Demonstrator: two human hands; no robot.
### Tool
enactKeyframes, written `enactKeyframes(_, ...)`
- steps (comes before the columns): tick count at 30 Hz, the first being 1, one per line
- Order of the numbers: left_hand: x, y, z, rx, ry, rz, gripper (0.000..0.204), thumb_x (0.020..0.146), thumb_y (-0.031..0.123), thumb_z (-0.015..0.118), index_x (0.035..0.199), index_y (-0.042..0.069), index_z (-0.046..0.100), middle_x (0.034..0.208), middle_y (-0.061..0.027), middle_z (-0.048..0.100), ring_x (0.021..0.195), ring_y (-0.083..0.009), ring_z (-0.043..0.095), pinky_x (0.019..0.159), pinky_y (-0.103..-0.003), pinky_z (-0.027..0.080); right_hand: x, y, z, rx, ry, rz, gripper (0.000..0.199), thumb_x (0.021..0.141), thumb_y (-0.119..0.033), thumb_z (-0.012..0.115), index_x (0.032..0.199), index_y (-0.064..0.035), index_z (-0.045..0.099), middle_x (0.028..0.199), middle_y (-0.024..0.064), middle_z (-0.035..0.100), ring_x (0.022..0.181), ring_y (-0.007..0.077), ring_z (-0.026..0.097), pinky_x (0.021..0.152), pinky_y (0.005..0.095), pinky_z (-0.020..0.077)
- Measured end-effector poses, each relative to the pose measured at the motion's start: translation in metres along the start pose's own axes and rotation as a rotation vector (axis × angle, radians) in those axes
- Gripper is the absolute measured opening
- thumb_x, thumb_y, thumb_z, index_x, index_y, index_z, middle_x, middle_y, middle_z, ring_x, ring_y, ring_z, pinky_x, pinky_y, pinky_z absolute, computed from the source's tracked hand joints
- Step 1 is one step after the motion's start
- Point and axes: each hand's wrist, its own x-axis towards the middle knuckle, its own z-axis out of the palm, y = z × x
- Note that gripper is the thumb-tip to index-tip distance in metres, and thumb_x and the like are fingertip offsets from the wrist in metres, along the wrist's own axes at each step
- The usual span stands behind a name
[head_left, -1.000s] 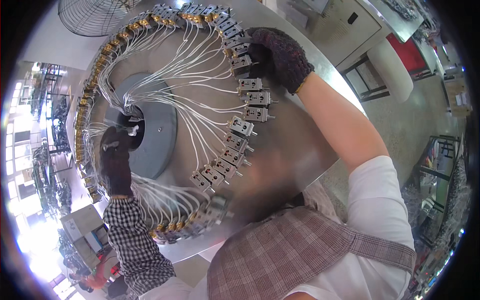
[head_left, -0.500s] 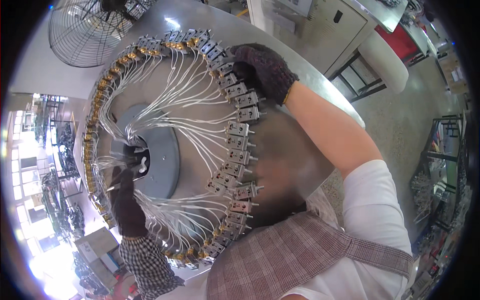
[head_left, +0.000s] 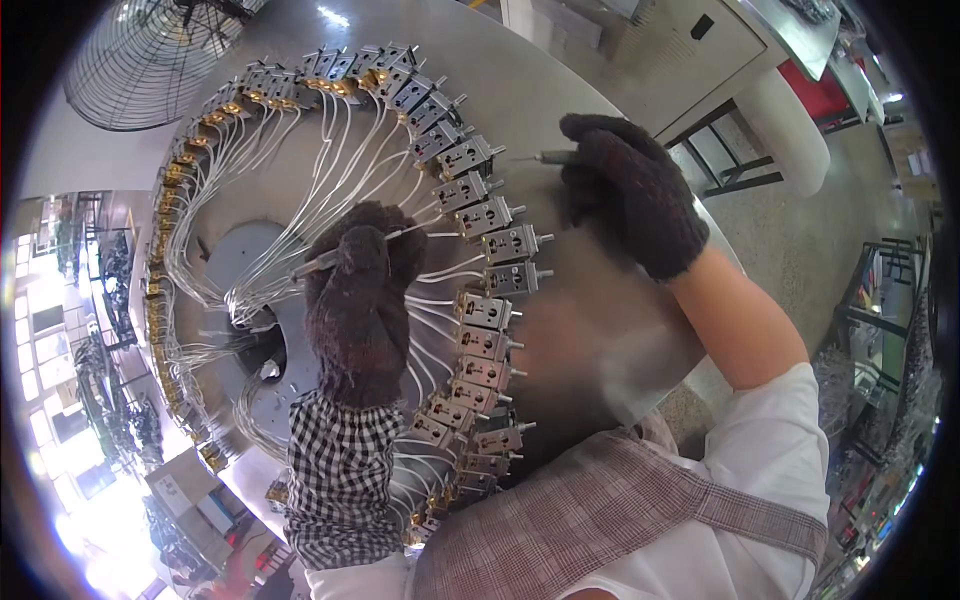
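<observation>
A ring of small grey metal terminal blocks (head_left: 511,243) stands on the round metal tabletop (head_left: 600,370). Bundles of white wires (head_left: 330,175) run from these blocks to the central hub (head_left: 250,255). My left hand (head_left: 355,310), in a dark knitted glove, is closed round a slim pen-like tool (head_left: 318,265) over the wires. The tool's thin tip points toward the blocks on the right. Outside the ring, my gloved right hand (head_left: 640,195) grips a thin tool with a grey handle (head_left: 558,157). Its tip points left, apart from the nearest block.
A wire-caged fan (head_left: 150,65) stands at the far left. Beyond the table's far right edge are a pale cabinet (head_left: 640,70) and a white seat on dark legs (head_left: 790,130). Racks (head_left: 880,330) line the right side, and cartons (head_left: 180,490) sit at lower left.
My left hand has moved right and up from the hub to above the wires. My right hand has left the blocks and moved right. The ring has shifted slightly in view.
</observation>
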Motion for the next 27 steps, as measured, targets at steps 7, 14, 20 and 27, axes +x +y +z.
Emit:
enactKeyframes(7,0.004,-0.025,0.003,-0.092,-0.068,-0.13,0.027,0.087,0.022,0.056,0.108,0.005,0.054,0.101,-0.0101,0.06,0.094,-0.027,0.06,0.081,-0.043,0.051,-0.011,0.007,-0.01,0.057,0.013,0.125,0.029,0.085,-0.018,0.055,0.109,-0.0005,0.055,0.078,0.0108,0.059,0.061,0.0146,0.055,0.053,0.0286,0.0487)
enactKeyframes(14,0.001,-0.023,0.0,-0.041,-0.033,-0.229,0.03,0.088,0.027,0.054,0.109,0.006,0.05,0.103,-0.01,0.058,0.099,-0.029,0.057,0.086,-0.045,0.047,-0.01,0.004,-0.004,-0.013,-0.008,0.197,0.028,0.085,-0.018,0.055,0.108,-0.0025,0.056,0.078,0.0092,0.059,0.064,0.0147,0.057,0.053,0.0284,0.049)
enactKeyframes(20,0.001,-0.025,0.0,-0.055,-0.02,-0.229,0.029,0.089,0.027,0.053,0.108,0.006,0.05,0.104,-0.0108,0.059,0.1,-0.0298,0.057,0.087,-0.046,0.046,-0.006,0.005,-0.008,0.006,-0.018,0.224,0.026,0.086,-0.016,0.054,0.108,-0.0028,0.056,0.079,0.009,0.059,0.064,0.0149,0.058,0.052,0.028,0.0491)
enactKeyframes(27,0.002,-0.026,-0.003,-0.067,-0.082,-0.211,0.029,0.088,0.025,0.053,0.108,0.005,0.051,0.106,-0.0113,0.058,0.102,-0.0313,0.056,0.087,-0.048,0.046,-0.003,0.009,-0.002,0.025,-0.031,0.244,0.026,0.086,-0.016,0.054,0.109,-0.0029,0.055,0.081,0.0094,0.06,0.067,0.0152,0.059,0.053,0.0282,0.0495)
